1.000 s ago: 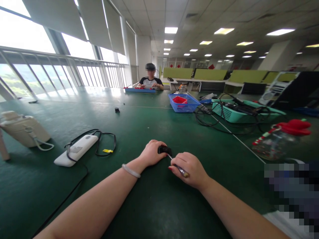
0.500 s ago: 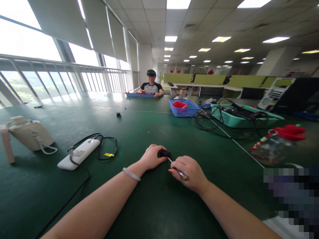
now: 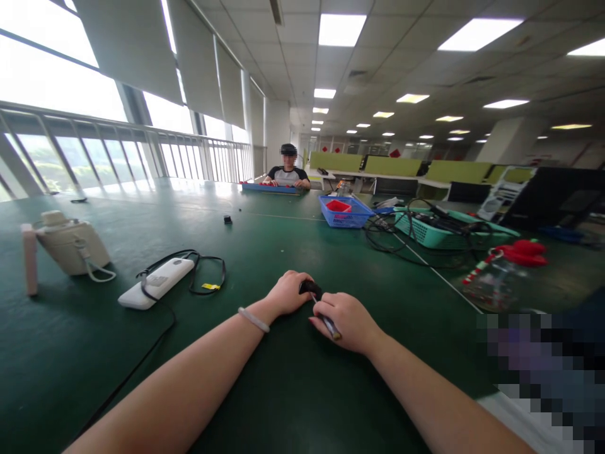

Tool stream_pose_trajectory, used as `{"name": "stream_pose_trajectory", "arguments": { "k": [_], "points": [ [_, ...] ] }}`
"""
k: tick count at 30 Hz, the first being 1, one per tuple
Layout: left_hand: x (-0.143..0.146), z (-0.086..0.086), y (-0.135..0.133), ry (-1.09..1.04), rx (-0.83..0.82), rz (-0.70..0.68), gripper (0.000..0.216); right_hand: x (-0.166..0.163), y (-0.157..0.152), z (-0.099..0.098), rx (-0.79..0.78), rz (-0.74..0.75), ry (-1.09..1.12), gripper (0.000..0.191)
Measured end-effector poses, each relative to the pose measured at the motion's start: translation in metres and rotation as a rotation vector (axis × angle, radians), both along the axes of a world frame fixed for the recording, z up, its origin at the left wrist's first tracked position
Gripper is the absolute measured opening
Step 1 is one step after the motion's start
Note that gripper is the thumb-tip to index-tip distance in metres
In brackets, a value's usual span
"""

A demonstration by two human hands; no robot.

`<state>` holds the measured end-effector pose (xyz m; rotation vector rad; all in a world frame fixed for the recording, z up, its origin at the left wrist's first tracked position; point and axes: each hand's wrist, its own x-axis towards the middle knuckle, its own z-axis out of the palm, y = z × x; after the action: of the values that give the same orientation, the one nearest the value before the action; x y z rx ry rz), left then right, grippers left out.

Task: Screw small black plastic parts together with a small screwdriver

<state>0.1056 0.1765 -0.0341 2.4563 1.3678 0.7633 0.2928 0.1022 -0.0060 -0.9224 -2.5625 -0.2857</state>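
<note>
My left hand (image 3: 288, 294), with a pale bangle (image 3: 254, 320) at its wrist, is closed around a small black part (image 3: 310, 288) on the green table. Its exact kind is hidden by the fingers. In my right hand (image 3: 350, 320) is a screwdriver (image 3: 332, 328), gripped by the handle, whose yellowish end sticks out toward me. The thin metal shaft slants up and left to the black part; its tip is hidden there. Both hands are close together.
To the left are a white power bank (image 3: 158, 282) with a black cable and a beige bottle (image 3: 73, 246). A small black piece (image 3: 227, 219) lies farther out. Blue basket (image 3: 347, 217), green basket (image 3: 439, 236) and red-lidded jar (image 3: 501, 280) stand right. A person (image 3: 287, 173) sits opposite.
My right hand and the screwdriver have moved slightly left, closer to the black part, and less of the shaft shows. The whole view has tilted up a little.
</note>
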Motion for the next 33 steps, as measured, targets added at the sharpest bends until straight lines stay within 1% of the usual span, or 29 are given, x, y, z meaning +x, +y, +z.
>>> {"name": "stream_pose_trajectory", "arguments": {
  "k": [4, 10, 18, 25, 29, 33],
  "points": [
    [0.000, 0.001, -0.005, 0.022, 0.030, 0.009, 0.032, 0.001, -0.001, 0.001, -0.003, -0.007, 0.061, 0.021],
    [0.001, 0.002, -0.010, 0.035, 0.024, 0.052, 0.034, 0.002, -0.001, -0.001, -0.008, 0.000, 0.125, 0.025],
    [-0.001, 0.003, -0.011, 0.027, 0.026, 0.027, 0.036, 0.003, -0.002, -0.005, -0.049, -0.028, 0.202, 0.027],
    [-0.001, 0.001, -0.011, 0.030, 0.027, 0.028, 0.040, 0.004, -0.001, -0.006, -0.038, -0.039, 0.285, 0.026],
    [-0.002, 0.000, -0.011, 0.027, 0.035, 0.015, 0.038, 0.005, -0.003, -0.004, -0.035, -0.049, 0.263, 0.028],
    [-0.001, 0.000, -0.012, 0.021, 0.046, 0.021, 0.037, 0.003, -0.004, -0.002, -0.008, -0.047, 0.211, 0.025]
  ]
}}
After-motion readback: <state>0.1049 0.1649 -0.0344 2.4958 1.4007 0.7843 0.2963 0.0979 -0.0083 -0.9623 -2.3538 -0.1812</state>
